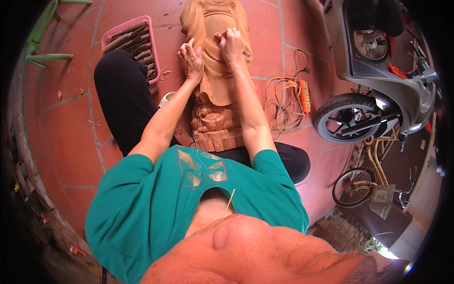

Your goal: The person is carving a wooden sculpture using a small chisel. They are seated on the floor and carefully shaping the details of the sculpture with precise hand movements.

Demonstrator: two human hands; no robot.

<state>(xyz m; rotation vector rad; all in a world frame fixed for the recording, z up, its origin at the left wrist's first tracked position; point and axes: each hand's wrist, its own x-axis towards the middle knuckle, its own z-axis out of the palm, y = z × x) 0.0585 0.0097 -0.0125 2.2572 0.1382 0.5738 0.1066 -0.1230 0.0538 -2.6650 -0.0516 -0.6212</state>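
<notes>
A carved wooden figure [215, 87] in reddish-brown wood lies lengthwise in front of me, its rough, blocky base toward my body. My left hand [191, 60] rests against the left side of the figure, its fingers apart and slightly bent. On the smooth middle of the carving, my right hand [231, 46] presses down with its fingers curled together. Whatever sits in that pinch is too small or too hidden to make out. The top end of the figure is cut off by the upper edge of the picture.
A pink plastic basket [151, 40] of wood-handled tools stands left of the figure. To the right lie a coiled cable [279, 102] and an orange power strip [305, 96]. A grey motorbike [388, 90] and a bicycle [354, 187] stand farther right. Shavings dot the tiled floor [66, 128].
</notes>
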